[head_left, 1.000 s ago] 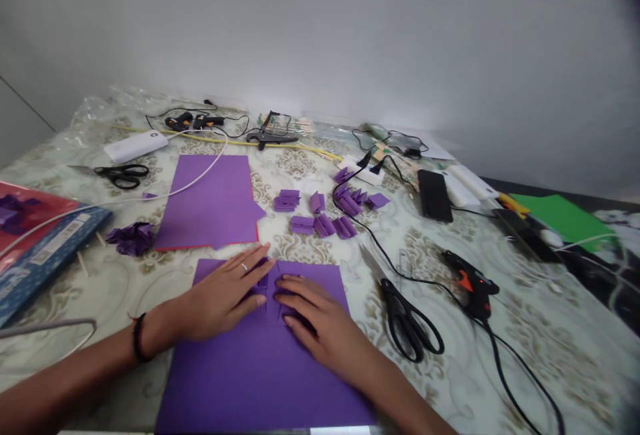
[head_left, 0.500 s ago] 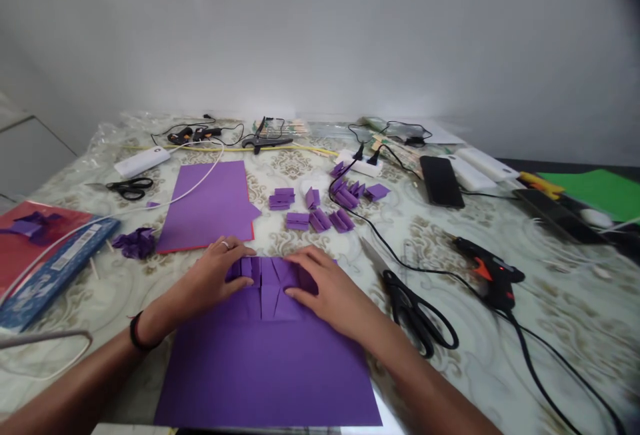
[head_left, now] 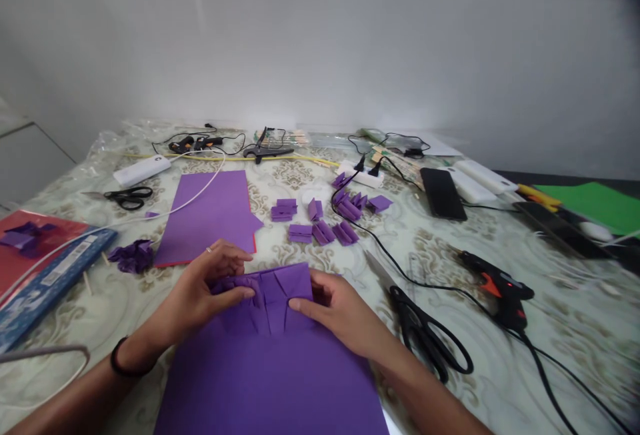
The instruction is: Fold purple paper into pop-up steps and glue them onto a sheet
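Observation:
A creased piece of purple folded paper (head_left: 277,292) is held between both hands, tilted up above a large purple sheet (head_left: 270,382). My left hand (head_left: 213,288) grips its left part, thumb pressing the near face. On the right edge, my right hand (head_left: 340,308) pinches the paper with the thumb in front and the fingers behind. Several small folded purple pieces (head_left: 324,232) lie beyond the hands. Black-handled scissors (head_left: 425,328) rest right of my right hand, blades pointing away.
A glue gun (head_left: 500,288) with a black cord lies at the right. A purple sheet stack (head_left: 205,215), crumpled purple paper (head_left: 133,256) and smaller scissors (head_left: 127,196) are at the left. Farther back are a power strip (head_left: 360,174) and a black phone (head_left: 443,194).
The folded paper has been raised from lying flat on the large sheet to a tilted position. My right hand has shifted to its right edge. The view has tilted slightly upward.

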A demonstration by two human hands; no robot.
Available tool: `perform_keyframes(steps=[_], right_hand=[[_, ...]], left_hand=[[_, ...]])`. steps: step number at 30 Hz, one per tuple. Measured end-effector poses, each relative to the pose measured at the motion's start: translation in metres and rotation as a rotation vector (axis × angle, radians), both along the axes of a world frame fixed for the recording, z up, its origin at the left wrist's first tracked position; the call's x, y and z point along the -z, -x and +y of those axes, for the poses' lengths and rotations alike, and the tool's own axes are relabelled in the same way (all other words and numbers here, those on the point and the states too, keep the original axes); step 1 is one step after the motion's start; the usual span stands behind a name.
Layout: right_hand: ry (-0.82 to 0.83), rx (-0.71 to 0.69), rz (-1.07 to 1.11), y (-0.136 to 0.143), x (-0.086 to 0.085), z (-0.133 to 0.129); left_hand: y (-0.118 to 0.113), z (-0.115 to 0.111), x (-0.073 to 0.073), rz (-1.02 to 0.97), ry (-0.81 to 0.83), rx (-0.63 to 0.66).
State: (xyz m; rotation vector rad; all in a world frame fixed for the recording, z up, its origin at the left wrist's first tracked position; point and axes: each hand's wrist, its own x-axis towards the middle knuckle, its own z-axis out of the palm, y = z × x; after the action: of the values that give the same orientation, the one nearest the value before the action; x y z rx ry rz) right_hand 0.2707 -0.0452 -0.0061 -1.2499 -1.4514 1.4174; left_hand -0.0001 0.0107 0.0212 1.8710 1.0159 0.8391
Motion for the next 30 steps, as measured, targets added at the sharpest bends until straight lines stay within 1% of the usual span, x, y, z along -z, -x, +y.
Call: perform_keyframes(steps=[2, 4, 6, 8, 11, 14, 17, 20, 23, 26, 28, 30], right_hand=[[0.003, 0.003, 0.048, 0.0, -0.006, -0.002], [-0.007, 0.04, 0.074, -0.002, -0.01, -0.003], [-0.019, 0.084, 0.084, -0.005, -0.012, -0.004], [-0.028, 0.124, 0.086, -0.006, -0.012, -0.004], [-0.032, 0.167, 0.093, -0.005, -0.009, -0.003], [-0.033, 0.22, 0.105, -0.004, -0.007, -0.001], [-0.048, 0.274, 0.11, -0.006, -0.007, 0.0], [-0.048, 0.274, 0.114, -0.007, -0.007, 0.001], [-0.02, 0.227, 0.126, -0.003, -0.007, 0.002], [0.007, 0.193, 0.135, 0.001, -0.009, 0.004], [0.0, 0.176, 0.127, 0.002, -0.014, 0.01], [-0.033, 0.146, 0.105, 0.003, -0.019, 0.019]], left_hand=[[-0.001, -0.001, -0.002, -0.062, 0.059, -0.028], [-0.002, 0.0, -0.003, -0.124, 0.182, -0.044], [-0.003, 0.002, -0.002, -0.161, 0.306, -0.042], [-0.005, 0.002, 0.0, -0.155, 0.362, -0.03], [-0.004, 0.002, 0.004, -0.159, 0.362, -0.042], [-0.003, 0.001, 0.005, -0.204, 0.347, -0.058], [-0.003, 0.0, 0.005, -0.248, 0.365, -0.012], [-0.005, 0.002, 0.003, -0.251, 0.391, 0.016], [-0.005, 0.006, -0.002, -0.225, 0.412, 0.019], [0.001, 0.005, -0.013, -0.192, 0.431, 0.035], [0.008, -0.001, -0.021, -0.181, 0.426, 0.022], [0.017, -0.011, -0.027, -0.195, 0.413, -0.004]])
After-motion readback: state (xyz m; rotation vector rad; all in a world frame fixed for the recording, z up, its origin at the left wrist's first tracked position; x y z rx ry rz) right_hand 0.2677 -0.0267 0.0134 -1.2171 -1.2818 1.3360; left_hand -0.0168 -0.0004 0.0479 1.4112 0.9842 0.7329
